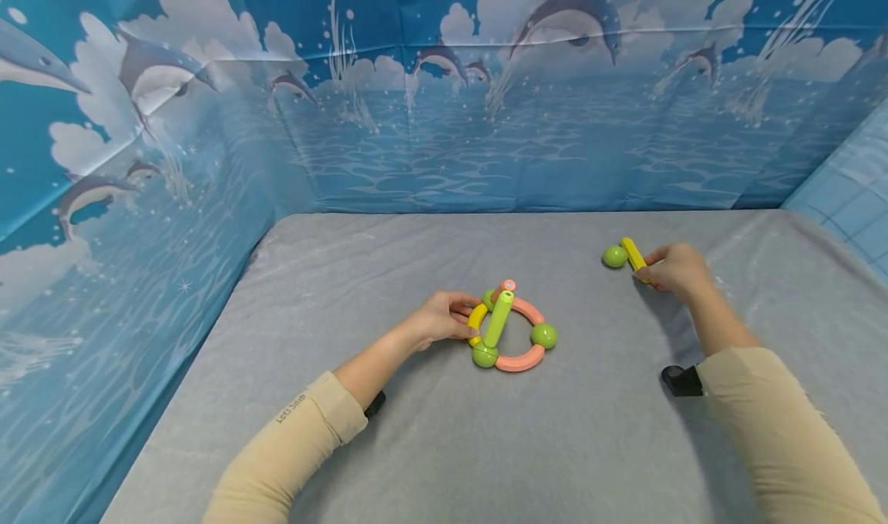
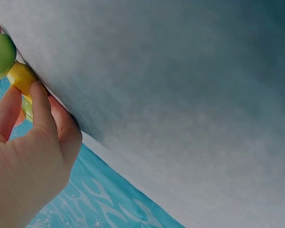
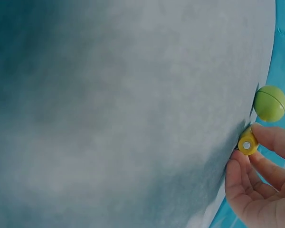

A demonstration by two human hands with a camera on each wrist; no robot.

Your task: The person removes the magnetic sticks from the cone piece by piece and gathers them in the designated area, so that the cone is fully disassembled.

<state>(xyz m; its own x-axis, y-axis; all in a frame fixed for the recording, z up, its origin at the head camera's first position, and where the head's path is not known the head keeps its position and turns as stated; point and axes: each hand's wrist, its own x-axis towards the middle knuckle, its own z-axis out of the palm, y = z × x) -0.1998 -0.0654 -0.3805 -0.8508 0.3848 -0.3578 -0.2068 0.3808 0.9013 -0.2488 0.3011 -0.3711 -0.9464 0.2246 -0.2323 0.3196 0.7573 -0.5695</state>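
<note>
My left hand [image 1: 437, 320] pinches a yellow curved rod [image 1: 475, 317] on the near-left side of a toy ring. That ring is made of pink curved rods [image 1: 522, 362] and green balls [image 1: 544, 335] joined end to end. A straight green rod [image 1: 497, 320] rises from the ring's front ball, and a short pink rod [image 1: 508, 285] from the back one. Farther right, my right hand [image 1: 681, 270] pinches a straight yellow rod [image 1: 632, 252] between thumb and fingers. In the right wrist view, a pale metallic disc [image 3: 246, 145] shows on the rod's end.
A loose green ball [image 1: 613, 256] lies on the grey cloth surface [image 1: 388, 254], just left of the yellow rod. Blue dolphin-printed curtains [image 1: 444, 146] hang along the back and left edges. Black wrist devices [image 1: 683, 381] sit under both sleeves.
</note>
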